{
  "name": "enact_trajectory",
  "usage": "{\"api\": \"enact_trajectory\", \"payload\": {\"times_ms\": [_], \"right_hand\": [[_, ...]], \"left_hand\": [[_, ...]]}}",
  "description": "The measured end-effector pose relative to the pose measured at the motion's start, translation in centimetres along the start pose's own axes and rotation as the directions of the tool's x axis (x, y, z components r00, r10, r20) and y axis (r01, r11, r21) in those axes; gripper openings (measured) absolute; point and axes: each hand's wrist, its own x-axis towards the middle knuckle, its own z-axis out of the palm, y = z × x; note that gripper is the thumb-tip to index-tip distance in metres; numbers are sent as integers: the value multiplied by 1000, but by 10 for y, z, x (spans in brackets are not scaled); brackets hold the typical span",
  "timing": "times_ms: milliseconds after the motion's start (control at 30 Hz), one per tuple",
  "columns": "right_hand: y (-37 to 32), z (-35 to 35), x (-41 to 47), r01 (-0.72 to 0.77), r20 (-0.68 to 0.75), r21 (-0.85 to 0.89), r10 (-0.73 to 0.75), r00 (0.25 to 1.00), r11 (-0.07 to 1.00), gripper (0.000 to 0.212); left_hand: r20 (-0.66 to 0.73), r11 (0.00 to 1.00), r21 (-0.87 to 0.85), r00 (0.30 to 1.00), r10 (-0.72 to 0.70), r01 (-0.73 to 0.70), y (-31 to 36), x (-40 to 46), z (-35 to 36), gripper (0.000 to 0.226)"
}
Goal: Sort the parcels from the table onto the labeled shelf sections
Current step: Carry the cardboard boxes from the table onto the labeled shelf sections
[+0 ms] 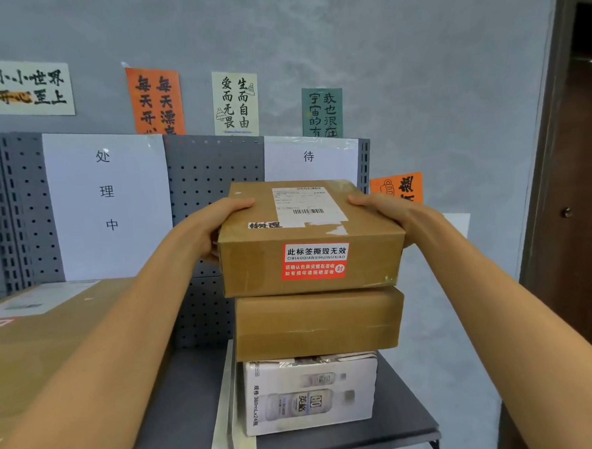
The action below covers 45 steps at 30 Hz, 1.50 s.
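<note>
Both hands point(308, 216) clasping parcel point(310, 237) edges

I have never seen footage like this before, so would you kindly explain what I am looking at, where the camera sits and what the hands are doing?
There is no machine here. A person wears one camera on the head, looking forward and down along both bare arms. The left hand and right hand grip the sides of a brown cardboard box bearing a shipping label and a red sticker. It sits atop a stack: a plain brown box, then a white carton printed with bottles, all on a grey metal shelf. Paper signs mark the shelf sections. A large box lies to the left.
</note>
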Motion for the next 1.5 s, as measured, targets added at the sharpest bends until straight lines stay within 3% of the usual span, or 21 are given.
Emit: {"api": "enact_trajectory", "payload": {"times_ms": [167,300,400,867,1033,1167,1267,1367,1500], "right_hand": [[-3,-3,13,-32,-16,-61,31,999,998,65],[-2,-9,20,-57,9,-59,58,998,997,61],[3,-11,25,-89,31,-99,93,995,991,63],[8,-8,29,-122,39,-184,131,991,975,68],[3,-6,25,-117,-25,-229,114,993,966,64],[-4,0,17,14,-119,-351,-60,991,936,71],[-9,9,8,159,-118,-471,-241,963,867,65],[-10,16,-2,273,-158,-582,-436,886,766,73],[0,30,-31,422,-150,-631,-636,757,651,67]], "left_hand": [[39,999,39,999,-19,18,5,12,8,76],[43,997,64,999,-32,29,1,19,11,91],[45,997,66,998,-47,44,-3,21,11,80],[30,992,-81,995,-93,95,-11,26,14,78],[0,988,-101,993,-114,113,-9,19,17,70],[-77,990,-132,996,-55,45,-7,15,19,55],[-209,992,-32,972,110,-120,-5,10,22,53],[-312,938,167,886,342,-303,-3,-4,26,64],[-333,819,333,754,567,-468,-6,-29,25,54]]}}
